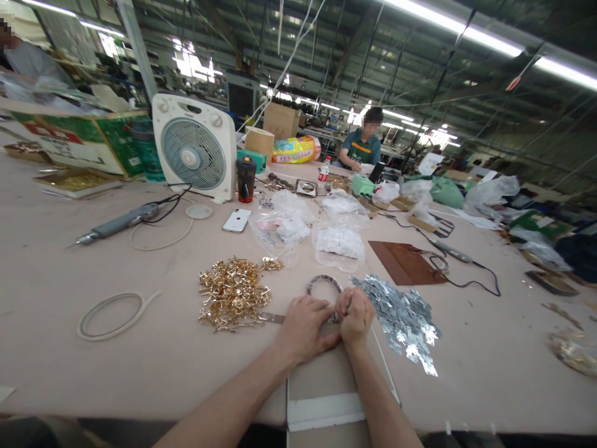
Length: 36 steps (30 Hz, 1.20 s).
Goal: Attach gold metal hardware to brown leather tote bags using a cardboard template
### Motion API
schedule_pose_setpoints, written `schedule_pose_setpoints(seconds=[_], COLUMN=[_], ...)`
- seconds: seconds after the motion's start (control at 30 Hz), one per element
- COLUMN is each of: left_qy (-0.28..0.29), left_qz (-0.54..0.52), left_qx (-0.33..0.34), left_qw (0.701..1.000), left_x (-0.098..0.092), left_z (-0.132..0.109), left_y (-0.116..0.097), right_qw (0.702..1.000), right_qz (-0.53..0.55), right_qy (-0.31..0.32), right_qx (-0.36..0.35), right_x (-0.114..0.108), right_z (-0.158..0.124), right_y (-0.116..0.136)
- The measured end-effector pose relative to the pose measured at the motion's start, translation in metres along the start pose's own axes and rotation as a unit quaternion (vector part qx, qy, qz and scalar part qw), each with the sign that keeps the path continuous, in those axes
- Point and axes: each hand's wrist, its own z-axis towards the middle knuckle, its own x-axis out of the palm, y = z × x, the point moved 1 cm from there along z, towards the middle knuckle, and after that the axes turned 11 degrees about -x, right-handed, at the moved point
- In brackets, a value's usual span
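A brown strap [272, 317] runs under my left hand [305, 326], one end out to the left. A curved brown loop [325, 278], perhaps part of the same strap, rises behind my hands. My left fingers are bent and press the strap down, the thumb reaching toward my right hand [357, 316]. That right hand is closed in a fist against the left fingertips; whatever it grips is hidden. Beside my left hand lies a heap of gold-coloured metal fasteners [233, 292]. Right of my right hand spreads a pile of flat silver metal plates [403, 317].
Under my forearms is a board [321, 379]. To the left lie a tape roll [112, 316] and a grey pen-like power tool [116, 224]. A fan [196, 146], phone [237, 220], plastic bags [338, 242] and brown leather piece [396, 261] lie beyond. A co-worker [361, 146] sits opposite.
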Motion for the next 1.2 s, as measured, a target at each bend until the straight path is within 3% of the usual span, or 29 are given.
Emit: schedule_pose_setpoints(seconds=[0.2,0.33,0.47,0.87,1.0,1.2], left_qy=[0.004,-0.002,-0.004,0.005,-0.001,0.007], left_qz=[0.003,0.017,0.020,0.011,0.003,0.010], left_qx=[0.017,0.015,0.011,0.010,0.012,0.008], left_qw=[1.000,1.000,1.000,1.000,1.000,1.000], left_x=[0.000,-0.001,-0.002,-0.003,-0.001,-0.002], left_z=[-0.003,-0.006,-0.007,-0.007,-0.006,-0.005], left_y=[-0.001,-0.002,-0.002,0.000,0.001,0.001], right_qw=[0.999,0.990,0.982,0.993,0.996,0.995], right_qz=[0.017,0.110,0.151,0.116,0.059,0.095], right_qy=[0.012,-0.058,-0.112,-0.030,0.009,-0.015], right_qx=[0.049,0.062,0.030,0.018,0.071,0.040], right_x=[-0.001,-0.009,-0.017,-0.001,0.002,0.003], right_z=[0.007,0.004,0.004,0.007,0.001,0.010], right_y=[0.000,0.007,0.015,0.033,0.023,0.032])
